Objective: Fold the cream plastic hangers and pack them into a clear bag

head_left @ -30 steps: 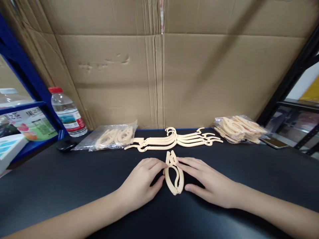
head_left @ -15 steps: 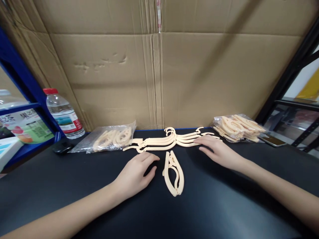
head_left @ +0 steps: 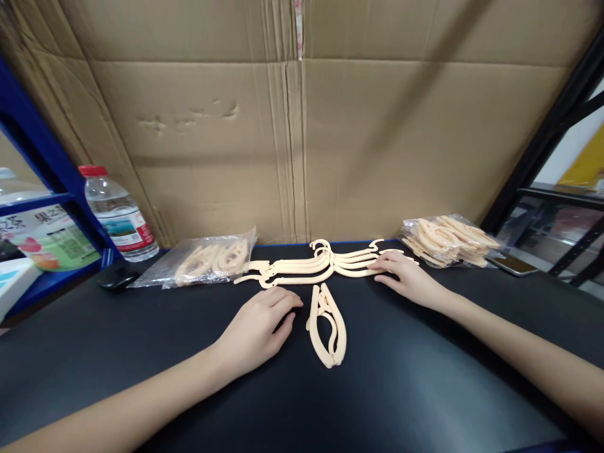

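Several unfolded cream plastic clothes hangers (head_left: pixel 302 269) lie overlapped in a row at the back of the black table, their hooks bunched near the middle. My right hand (head_left: pixel 401 274) rests its fingertips on the right arms of these hangers, its thumb slightly apart below; the fingers partly cover the arm ends. A folded cream hanger (head_left: pixel 340 327) lies in front of the row, hook tucked between its arms. To the left of it, my left hand (head_left: pixel 264 321) rests on the table with loosely bent fingers, thumb apart, holding nothing and not touching the folded hanger.
A clear bag with folded hangers (head_left: pixel 214 261) lies at the back left, beside a black mouse (head_left: pixel 116 278) and a red-capped water bottle (head_left: pixel 120 217). Another bag of hangers (head_left: pixel 448 239) and a phone (head_left: pixel 513 264) lie back right. Cardboard (head_left: pixel 212 157) stands behind the table.
My right thumb has come closer to the fingers, and the hand has shifted slightly over the hanger ends. My left hand and the folded hanger stay put.
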Tool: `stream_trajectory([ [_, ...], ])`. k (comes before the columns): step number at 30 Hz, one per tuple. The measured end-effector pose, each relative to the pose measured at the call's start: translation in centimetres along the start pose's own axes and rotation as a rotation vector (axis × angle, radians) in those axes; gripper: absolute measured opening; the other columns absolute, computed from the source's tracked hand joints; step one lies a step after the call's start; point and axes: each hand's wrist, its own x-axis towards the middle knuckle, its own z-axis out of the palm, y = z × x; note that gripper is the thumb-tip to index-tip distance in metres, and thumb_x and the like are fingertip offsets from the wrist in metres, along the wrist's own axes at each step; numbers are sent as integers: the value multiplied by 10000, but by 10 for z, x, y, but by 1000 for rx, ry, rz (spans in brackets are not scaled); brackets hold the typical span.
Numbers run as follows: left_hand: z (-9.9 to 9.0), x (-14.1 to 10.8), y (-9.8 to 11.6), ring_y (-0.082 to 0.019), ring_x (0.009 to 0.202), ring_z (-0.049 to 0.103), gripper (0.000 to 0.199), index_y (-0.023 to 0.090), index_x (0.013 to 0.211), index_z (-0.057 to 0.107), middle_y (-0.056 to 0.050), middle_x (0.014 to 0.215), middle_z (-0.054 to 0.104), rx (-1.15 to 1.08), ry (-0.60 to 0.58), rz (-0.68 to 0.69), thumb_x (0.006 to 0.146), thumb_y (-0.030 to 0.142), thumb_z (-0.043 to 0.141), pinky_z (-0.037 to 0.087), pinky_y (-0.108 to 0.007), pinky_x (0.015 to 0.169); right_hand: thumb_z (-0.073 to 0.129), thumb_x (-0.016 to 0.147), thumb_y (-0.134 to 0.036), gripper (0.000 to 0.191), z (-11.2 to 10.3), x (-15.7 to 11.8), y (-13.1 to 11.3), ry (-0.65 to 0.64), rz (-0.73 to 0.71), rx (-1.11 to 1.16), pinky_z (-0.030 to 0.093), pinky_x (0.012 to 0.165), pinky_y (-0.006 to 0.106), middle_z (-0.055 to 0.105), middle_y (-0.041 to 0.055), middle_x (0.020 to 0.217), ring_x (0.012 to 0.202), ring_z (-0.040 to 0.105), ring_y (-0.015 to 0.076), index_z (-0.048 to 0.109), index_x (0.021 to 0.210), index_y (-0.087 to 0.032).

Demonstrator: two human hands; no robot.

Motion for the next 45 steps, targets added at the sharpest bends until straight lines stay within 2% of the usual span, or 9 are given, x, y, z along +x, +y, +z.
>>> stream_trajectory([
  [7,0,1,1,-214,970,596,251,188,1043,595,-73,1042,641,23,6,15,870,107,432,499,-374,858,522,904,-274,224,5,1,3,9,12,37,455,902,424,593,111,1008,976,549,237,647,1051,-160],
  [14,-3,1,5,-228,940,608,253,179,1044,586,-81,1022,650,79,22,7,851,109,437,505,-397,831,492,914,-291,177,3,2,-5,-13,26,58,464,804,391,595,78,870,866,552,223,613,853,-178],
  [19,-3,0,6,-241,936,619,267,183,1064,577,-83,1010,661,91,67,-16,836,120,454,508,-409,820,456,921,-279,152,-2,3,-9,15,54,96,474,737,364,627,75,871,818,582,216,569,872,-190],
  [24,-3,-2,5,-243,944,622,269,194,1089,553,-77,1033,662,86,93,-56,843,134,465,505,-411,816,461,915,-292,150,-13,3,-11,57,105,109,477,732,361,659,63,872,807,615,220,575,887,-199],
  [29,-2,-1,9,-206,909,632,238,201,1043,558,-49,980,668,-82,167,-172,832,128,476,516,-371,799,463,913,-337,169,-21,5,-14,168,129,120,479,680,345,659,60,849,769,619,220,568,889,-207],
  [33,-1,1,14,-177,840,646,204,198,993,574,-31,925,678,-254,229,-261,819,132,489,522,-326,754,478,898,-380,202,-26,6,-18,274,177,106,496,695,369,670,74,866,791,631,241,582,895,-207],
  [39,1,3,9,-203,870,657,156,180,973,572,-64,940,683,-485,262,-435,847,251,513,532,-386,791,495,883,-369,208,-29,6,-24,439,205,113,525,739,386,674,81,897,821,648,245,604,942,-203],
  [42,2,3,3,-209,921,649,280,164,1081,501,-93,1000,654,-633,338,-517,843,309,523,521,-409,854,493,889,-350,197,-28,5,-28,459,192,124,530,748,379,671,78,906,832,645,237,611,949,-204],
  [45,3,4,2,-209,932,642,343,166,1136,437,-117,1097,596,-675,386,-566,859,355,508,511,-414,872,498,892,-334,186,-25,4,-32,427,172,121,522,765,385,672,79,920,854,640,240,613,960,-204],
])
